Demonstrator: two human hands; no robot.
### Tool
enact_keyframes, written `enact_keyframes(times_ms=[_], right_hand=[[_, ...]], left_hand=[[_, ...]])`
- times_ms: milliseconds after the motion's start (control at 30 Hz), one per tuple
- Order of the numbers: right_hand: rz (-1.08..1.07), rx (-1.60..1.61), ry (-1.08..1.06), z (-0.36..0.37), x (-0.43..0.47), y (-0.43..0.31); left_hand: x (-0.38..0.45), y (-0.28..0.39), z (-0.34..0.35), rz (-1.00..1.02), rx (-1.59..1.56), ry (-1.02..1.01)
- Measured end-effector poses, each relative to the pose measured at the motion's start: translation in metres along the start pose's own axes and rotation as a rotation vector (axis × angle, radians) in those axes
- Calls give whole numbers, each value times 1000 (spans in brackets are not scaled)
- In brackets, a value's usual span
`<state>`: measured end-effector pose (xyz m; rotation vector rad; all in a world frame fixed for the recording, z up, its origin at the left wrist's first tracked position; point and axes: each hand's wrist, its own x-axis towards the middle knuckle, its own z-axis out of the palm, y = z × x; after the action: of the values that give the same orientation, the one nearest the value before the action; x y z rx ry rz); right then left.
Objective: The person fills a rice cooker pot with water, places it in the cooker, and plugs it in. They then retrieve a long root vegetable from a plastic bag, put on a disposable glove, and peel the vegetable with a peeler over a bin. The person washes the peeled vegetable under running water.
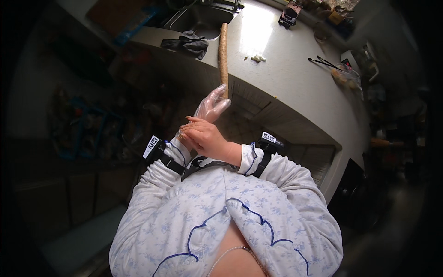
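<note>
My left hand [211, 105] wears a clear plastic glove, with thumb and fingers spread at the near end of a long brown root [223, 52], like a yam. Whether they grip it or only overlap it in the view, I cannot tell. The root reaches past the counter's front edge, its far end near the sink corner. My bare right hand [204, 136] crosses over the left wrist, fingers closed at the glove's cuff [180, 132]. Part of that wrist is hidden beneath it.
The pale counter [277, 79] curves along the front and right. Beyond it lie a steel sink [204, 15], a dark grey cloth [188, 44], a whitish scrap [258, 59], a phone on a stand [290, 13], two dark sticks [325, 62] and a plastic bag [347, 78].
</note>
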<state>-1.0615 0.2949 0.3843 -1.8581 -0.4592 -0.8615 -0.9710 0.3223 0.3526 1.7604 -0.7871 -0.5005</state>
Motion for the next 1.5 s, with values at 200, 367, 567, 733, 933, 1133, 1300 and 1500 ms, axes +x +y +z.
enact_keyframes(times_ms=[200, 367, 567, 733, 933, 1133, 1300, 1500], right_hand=[[360, 119, -149, 1, -4, 41], [755, -147, 18, -52, -30, 67], [1087, -263, 483, -123, -71, 76], [1038, -377, 521, -142, -80, 96], [704, -695, 218, -170, -39, 183], [545, -739, 0, -180, -4, 272], [687, -606, -155, -191, 13, 310], [537, -522, -202, -157, 26, 333]], left_hand=[[53, -61, -35, -308, -494, 78], [111, -80, -49, 118, 381, 172], [185, -82, -40, 132, 698, 12], [218, -88, -25, -100, 796, -95], [236, -98, -10, 30, 1144, -129], [233, -100, -10, -175, 770, -52], [232, -97, -19, -313, 311, -125], [221, -82, -44, -626, -489, -69]])
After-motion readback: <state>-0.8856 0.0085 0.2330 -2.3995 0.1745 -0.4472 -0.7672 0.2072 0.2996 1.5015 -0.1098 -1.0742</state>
